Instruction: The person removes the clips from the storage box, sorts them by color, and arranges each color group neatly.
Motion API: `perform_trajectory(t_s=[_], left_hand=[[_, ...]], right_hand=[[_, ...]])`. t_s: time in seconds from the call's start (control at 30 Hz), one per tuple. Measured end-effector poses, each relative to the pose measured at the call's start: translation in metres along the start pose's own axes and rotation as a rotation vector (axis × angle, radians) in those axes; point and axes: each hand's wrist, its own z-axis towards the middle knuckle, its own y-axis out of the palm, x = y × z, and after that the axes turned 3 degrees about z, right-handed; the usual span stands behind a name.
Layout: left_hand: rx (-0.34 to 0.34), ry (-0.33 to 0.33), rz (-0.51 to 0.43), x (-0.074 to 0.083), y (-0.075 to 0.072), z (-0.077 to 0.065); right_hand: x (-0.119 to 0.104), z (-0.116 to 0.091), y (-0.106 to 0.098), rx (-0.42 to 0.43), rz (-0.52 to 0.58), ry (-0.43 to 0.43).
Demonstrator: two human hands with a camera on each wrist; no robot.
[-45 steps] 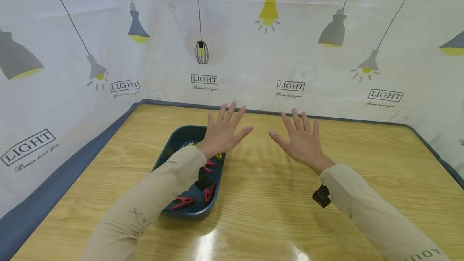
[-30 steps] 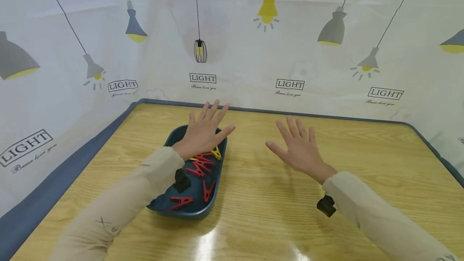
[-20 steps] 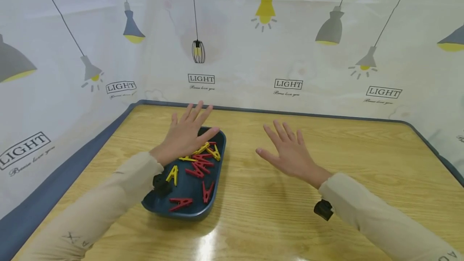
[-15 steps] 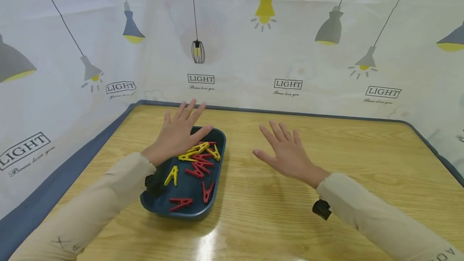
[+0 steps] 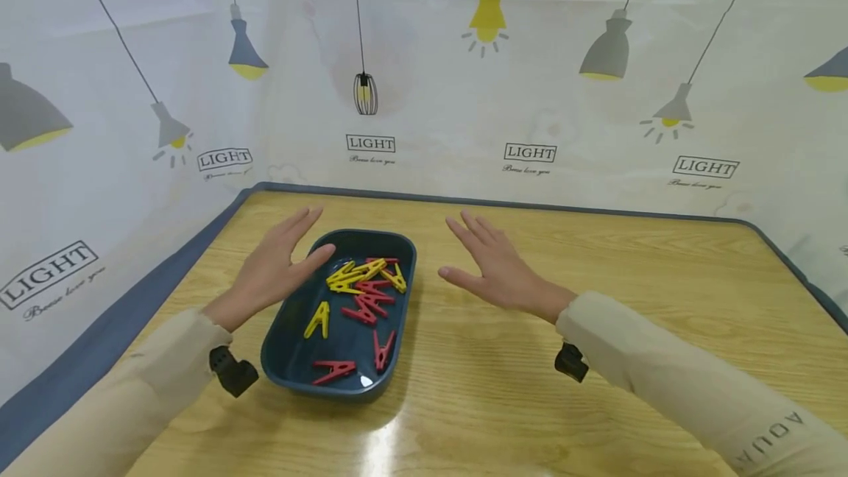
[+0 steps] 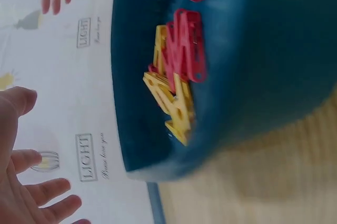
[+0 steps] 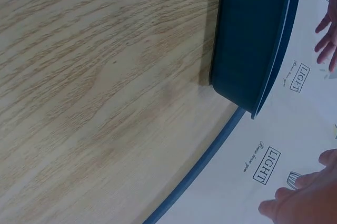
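A dark blue rectangular tub [image 5: 274, 355] stands on the wooden table, left of centre in the head view. Inside lie several red clothespins [image 5: 334, 370] and several yellow clothespins [image 5: 319, 319], with the two colours mixed in a pile toward the far end. My left hand [image 5: 268, 267] hovers by the tub's left side, fingers extended and thumb over the rim, holding nothing. To the tub's right, my right hand [image 5: 500, 267] hangs above the table with straight fingers, also holding nothing. The left wrist view shows the yellow clothespins [image 6: 174, 103] close up.
The wooden table [image 5: 596, 278] has a dark blue edge [image 5: 464, 202] along its back. White curtains [image 5: 437, 79] printed with lamps and the word LIGHT rise behind it and on both sides. A black wrist camera [image 5: 232, 370] sits on the left wrist, another [image 5: 571, 363] on the right.
My left hand has moved left and somewhat toward me, from over the tub to its left side, uncovering the clothespins. My right hand has shifted left toward the tub. The tub stays put.
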Motion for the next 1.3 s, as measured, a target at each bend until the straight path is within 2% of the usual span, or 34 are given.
perform_trajectory(t_s=[0.2, 0.43, 0.63, 0.9, 1.17, 1.3], left_hand=[[-0.05, -0.051, -0.045, -0.019, 0.005, -0.014], [-0.024, -0.056, -0.081, -0.037, 0.013, -0.024], [-0.043, -0.08, -0.117, -0.045, 0.019, -0.03], [-0.051, -0.115, -0.163, -0.053, 0.022, -0.034], [-0.107, -0.193, -0.329, -0.058, 0.027, -0.033], [-0.116, -0.214, -0.375, -0.058, 0.028, -0.034]], right_hand=[[-0.005, 0.01, 0.006, -0.058, 0.142, -0.043], [-0.012, 0.022, 0.014, -0.011, 0.192, -0.11], [-0.018, 0.034, 0.019, -0.042, 0.235, -0.158], [-0.029, 0.054, 0.02, -0.071, 0.227, -0.185], [-0.041, 0.069, 0.027, -0.1, 0.236, -0.167], [-0.045, 0.076, 0.033, -0.123, 0.215, -0.156]])
